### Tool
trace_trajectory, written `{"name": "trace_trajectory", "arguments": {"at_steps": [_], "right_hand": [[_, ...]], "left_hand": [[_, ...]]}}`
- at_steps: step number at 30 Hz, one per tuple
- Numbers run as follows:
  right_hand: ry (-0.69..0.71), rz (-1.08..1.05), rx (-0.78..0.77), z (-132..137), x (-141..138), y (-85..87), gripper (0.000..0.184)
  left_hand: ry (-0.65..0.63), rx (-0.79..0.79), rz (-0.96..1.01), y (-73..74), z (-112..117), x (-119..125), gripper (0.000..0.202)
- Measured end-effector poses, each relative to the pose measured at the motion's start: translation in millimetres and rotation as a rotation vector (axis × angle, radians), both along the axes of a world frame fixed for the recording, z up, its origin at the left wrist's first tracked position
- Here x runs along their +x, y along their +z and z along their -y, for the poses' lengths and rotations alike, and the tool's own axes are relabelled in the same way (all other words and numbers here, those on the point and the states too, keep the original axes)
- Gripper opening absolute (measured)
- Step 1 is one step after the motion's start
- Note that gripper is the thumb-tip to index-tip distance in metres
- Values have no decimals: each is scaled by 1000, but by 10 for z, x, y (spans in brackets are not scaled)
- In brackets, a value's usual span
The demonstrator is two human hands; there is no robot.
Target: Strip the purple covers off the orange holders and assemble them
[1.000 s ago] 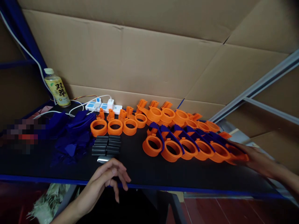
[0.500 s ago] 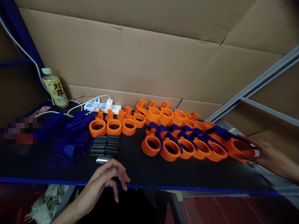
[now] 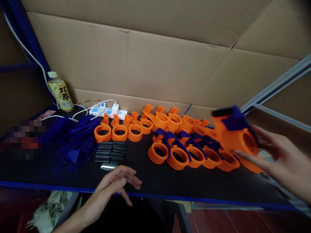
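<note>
My right hand (image 3: 282, 158) grips an orange ring part with a blue piece and a black cap (image 3: 236, 136), lifted above the right end of the table. Below it a row of orange rings with blue pieces (image 3: 191, 153) lies on the black table (image 3: 150, 178). My left hand (image 3: 119, 183) hovers at the table's front edge with loosely spread fingers, holding nothing. It is just in front of a small silver piece (image 3: 109, 166) and a stack of black tubes (image 3: 110, 151).
Plain orange rings (image 3: 119, 132) line the back. A pile of blue pieces (image 3: 73, 139) lies at the left. A drink bottle (image 3: 60, 92) and a white power strip (image 3: 108, 110) with cables stand at the back left. Cardboard walls (image 3: 145, 64) enclose the table.
My right hand has picked the last orange ring part off the right end of the row and raised it. My left hand has opened out slightly at the front edge.
</note>
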State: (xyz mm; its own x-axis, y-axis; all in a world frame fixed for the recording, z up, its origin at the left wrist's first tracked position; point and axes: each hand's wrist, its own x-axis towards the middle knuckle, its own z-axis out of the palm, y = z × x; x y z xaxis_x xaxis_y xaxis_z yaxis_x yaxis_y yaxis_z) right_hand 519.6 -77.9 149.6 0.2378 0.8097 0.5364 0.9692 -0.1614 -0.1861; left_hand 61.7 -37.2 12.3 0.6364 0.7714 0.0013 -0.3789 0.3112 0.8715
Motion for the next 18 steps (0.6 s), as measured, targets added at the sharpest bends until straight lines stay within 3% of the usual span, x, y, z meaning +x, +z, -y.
{"name": "trace_trajectory", "arguments": {"at_steps": [4, 7, 10, 13, 18], "right_hand": [[401, -65, -67, 26, -1396, -232, 80], [628, -138, -162, 85, -2081, -492, 89], [738, -178, -269, 101, -2350, -585, 93], [800, -190, -298, 30, -2430, -535, 71], [706, 32, -68, -131, -2679, -625, 36]], "left_hand": [[30, 51, 105, 117, 28, 116, 52], [121, 39, 224, 140, 37, 217, 62], [262, -142, 138, 136, 11, 265, 50], [383, -286, 43, 149, -6, 262, 45], [422, -293, -39, 170, 32, 249, 46]]}}
